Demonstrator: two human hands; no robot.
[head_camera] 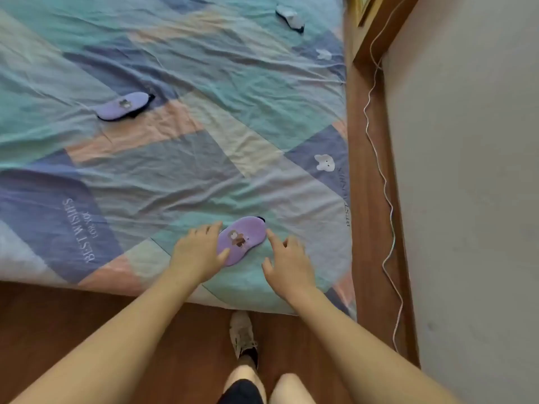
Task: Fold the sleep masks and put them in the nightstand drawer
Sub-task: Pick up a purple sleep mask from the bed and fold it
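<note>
The mask (241, 241) I'm looking at is showing lilac with a small brown bear on it. The second mask (124, 106) is showing lilac too, with a dark edge. The far mask (289, 17) is showing pale blue-white and black. The bedspread (180, 158) is showing patches of teal, navy, peach and cream, with white bears and white lettering. The floor (87, 310) is showing reddish brown, the cord (388, 199) white.

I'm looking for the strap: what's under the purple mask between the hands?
A dark bit, perhaps the strap, pokes out past the far end of the near mask. Below it lies the bedspread. The rest underneath is covered. The left hand touches its edge.
</note>
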